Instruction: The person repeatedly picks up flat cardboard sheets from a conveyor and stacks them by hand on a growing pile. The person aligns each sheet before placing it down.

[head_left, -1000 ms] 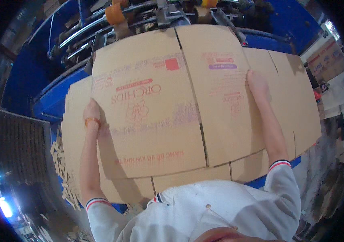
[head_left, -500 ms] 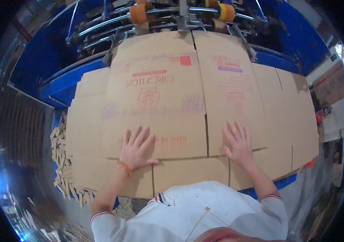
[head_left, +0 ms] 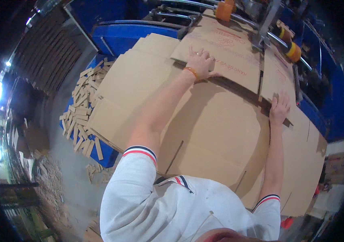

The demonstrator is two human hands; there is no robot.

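A printed cardboard box blank [head_left: 228,52] lies partly under the machine's orange rollers [head_left: 224,11], its near edge raised above the sheets below. My left hand [head_left: 200,64] rests on that edge toward the left, fingers spread and a little bent, thumb out along the edge. An orange band [head_left: 191,72] circles my left wrist. Farther right, my right hand [head_left: 280,108] lies on the same blank near its right corner, fingers laid forward over it. Beneath is a stack of plain brown cardboard sheets [head_left: 220,133] with cut slots, crossed by the shadow of my arms.
Metal bars and a bracket [head_left: 260,38] of the blue machine [head_left: 135,34] stand ahead. Cardboard offcut strips [head_left: 81,109] are heaped on a blue ledge at the left. Scraps [head_left: 51,173] litter the floor, and stacked cardboard [head_left: 45,48] stands far left.
Both hands have moved forward, and the printed blank has slid away from me, deeper under the rollers, uncovering plain cardboard. The view has turned and shifted left.
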